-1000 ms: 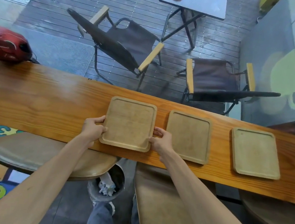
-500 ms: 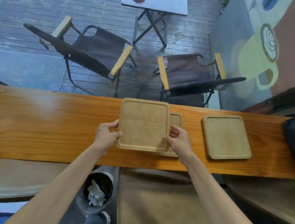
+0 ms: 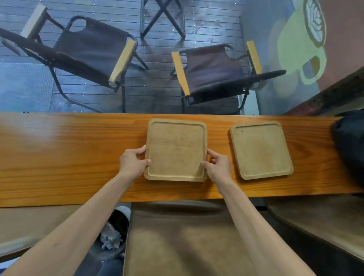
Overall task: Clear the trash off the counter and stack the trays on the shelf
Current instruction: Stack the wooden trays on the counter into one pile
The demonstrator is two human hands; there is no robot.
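A square wooden tray (image 3: 175, 148) lies on top of a second tray on the wooden counter (image 3: 54, 148); only a thin edge of the lower tray shows at the right side. My left hand (image 3: 133, 163) grips the top tray's left edge and my right hand (image 3: 218, 168) grips the right edge of the pair. A single wooden tray (image 3: 261, 150) lies flat on the counter just to the right, apart from my hands.
A black bag (image 3: 363, 147) sits at the counter's right end. Brown stool seats (image 3: 189, 248) stand under the counter, with a trash bin (image 3: 113, 233) holding crumpled paper between them. Beyond the glass stand two folding chairs (image 3: 213, 72) and a small table.
Both hands carried the left tray to the right and set it squarely over the middle tray. The view shifted right, so the red object at the left is gone and the black bag appears.
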